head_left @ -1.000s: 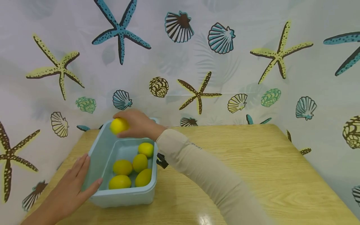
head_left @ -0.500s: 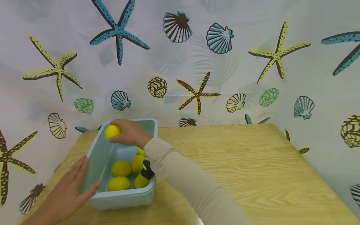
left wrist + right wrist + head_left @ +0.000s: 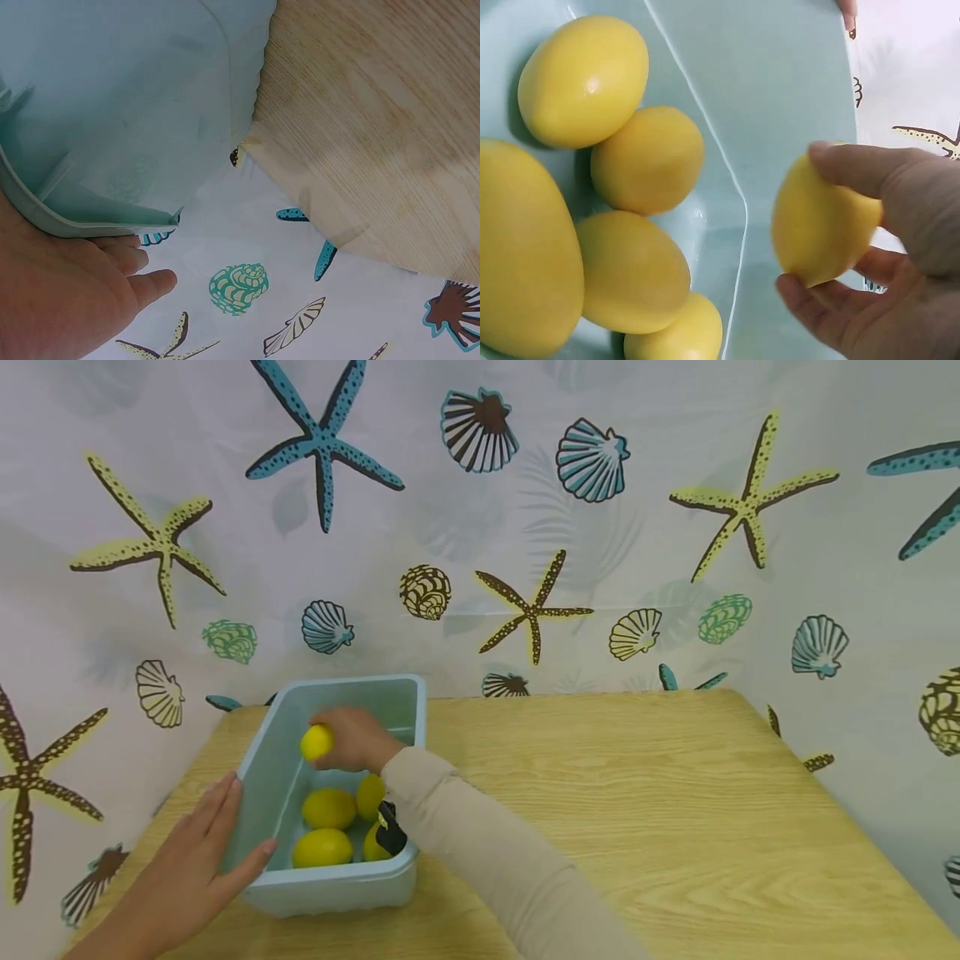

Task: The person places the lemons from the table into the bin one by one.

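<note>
A pale blue plastic bin (image 3: 330,897) stands on the left of the table, with several yellow lemons (image 3: 322,847) in its near part. My right hand (image 3: 358,740) reaches in over its far part and pinches one lemon (image 3: 316,743) between thumb and fingers. In the right wrist view this held lemon (image 3: 821,221) hangs beside the bin's inner wall, apart from the loose lemons (image 3: 585,82). At the bin's left side my left hand (image 3: 183,868) lies with straight fingers against the rim. The left wrist view shows that hand (image 3: 67,292) right at the bin's edge.
The wood-grain table (image 3: 600,793) extends to the right of the bin. A white curtain (image 3: 450,527) printed with starfish and shells hangs behind it and at both sides. A small black device (image 3: 390,831) at the right wrist covers part of the lemons.
My right hand has brought the lemon from above the far left rim down into the bin. The left hand stays at the rim, and the loose lemons look unmoved.
</note>
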`<state>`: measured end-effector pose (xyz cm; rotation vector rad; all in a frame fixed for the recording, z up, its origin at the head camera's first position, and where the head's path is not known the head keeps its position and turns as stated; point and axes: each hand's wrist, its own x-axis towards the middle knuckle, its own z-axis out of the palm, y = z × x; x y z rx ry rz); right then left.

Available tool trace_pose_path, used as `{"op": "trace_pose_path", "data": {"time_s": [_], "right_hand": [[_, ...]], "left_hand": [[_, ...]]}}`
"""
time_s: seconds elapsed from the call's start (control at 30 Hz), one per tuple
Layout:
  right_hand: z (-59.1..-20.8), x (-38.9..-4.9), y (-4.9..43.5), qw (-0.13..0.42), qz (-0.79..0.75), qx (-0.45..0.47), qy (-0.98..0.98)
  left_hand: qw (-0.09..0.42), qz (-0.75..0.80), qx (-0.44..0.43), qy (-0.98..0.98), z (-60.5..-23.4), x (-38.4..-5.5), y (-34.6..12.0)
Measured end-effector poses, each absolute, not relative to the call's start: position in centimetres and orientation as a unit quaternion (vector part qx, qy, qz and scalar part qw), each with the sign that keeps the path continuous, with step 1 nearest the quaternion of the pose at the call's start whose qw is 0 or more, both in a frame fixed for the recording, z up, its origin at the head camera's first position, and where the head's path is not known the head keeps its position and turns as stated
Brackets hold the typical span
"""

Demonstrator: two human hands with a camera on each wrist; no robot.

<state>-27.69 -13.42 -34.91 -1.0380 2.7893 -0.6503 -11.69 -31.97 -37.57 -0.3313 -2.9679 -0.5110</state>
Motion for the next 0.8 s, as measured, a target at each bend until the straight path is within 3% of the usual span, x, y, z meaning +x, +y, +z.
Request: {"op": "trace_pose_path", "data": {"time_s": [0.6,0.8], "right_hand": [[-34.9,-26.6,-12.7,0.181,-0.139,-0.289,0.93],[-34.9,-26.5,-12.7,0.19,-0.093,-0.305,0.929]], "left_hand": [[0.051,-0.162,-0.105,-0.98,-37.4,-11.7,-32.1],[0.053,-0.167,-0.108,-0.979,-37.4,-11.6,-32.1]]}}
